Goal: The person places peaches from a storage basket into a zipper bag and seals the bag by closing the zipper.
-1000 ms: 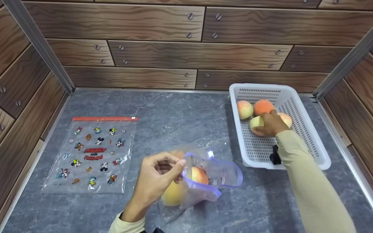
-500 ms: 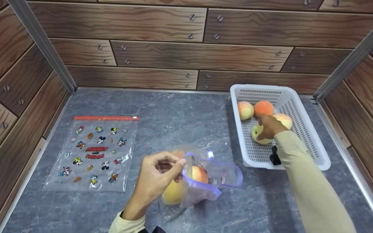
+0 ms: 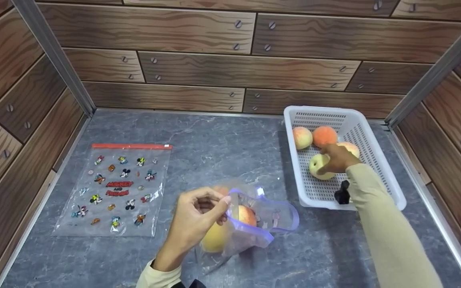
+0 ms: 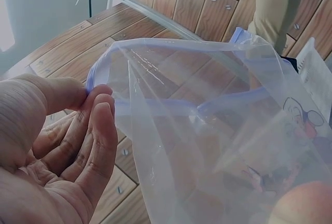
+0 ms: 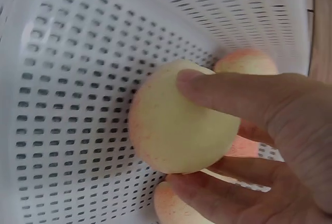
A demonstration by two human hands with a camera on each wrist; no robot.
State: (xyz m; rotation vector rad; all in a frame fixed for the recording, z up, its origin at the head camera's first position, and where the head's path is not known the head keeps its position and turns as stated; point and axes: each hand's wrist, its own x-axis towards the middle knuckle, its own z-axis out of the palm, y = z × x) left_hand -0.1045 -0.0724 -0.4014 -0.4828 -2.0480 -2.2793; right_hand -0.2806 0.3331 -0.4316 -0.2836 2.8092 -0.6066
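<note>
My left hand [image 3: 196, 218] pinches the purple rim of a clear zip bag [image 3: 250, 240] between thumb and fingertips. In the left wrist view the bag's mouth [image 4: 171, 73] gapes wide beside that hand. Inside the bag are a yellow fruit [image 3: 213, 239] and a red-orange one [image 3: 247, 216], seen through the film. My right hand [image 3: 339, 158] reaches into a white basket [image 3: 378, 160] and grips a pale yellow peach [image 3: 321, 166]. The right wrist view shows the thumb on top of this peach [image 5: 179, 123] and fingers curled under its side.
Other fruit in the basket: a pale peach [image 3: 302, 138] at the left wall, an orange one [image 3: 325, 136] and a blushed one [image 3: 350, 149] partly behind my hand. A flat clear bag [image 3: 114, 192] with a red zip lies at left. Wood-patterned walls [image 3: 190, 72] surround the tabletop.
The pale yellow peach under my right hand has shifted toward the near side of the basket, showing more of itself. My left hand keeps its pinch on the bag's rim.
</note>
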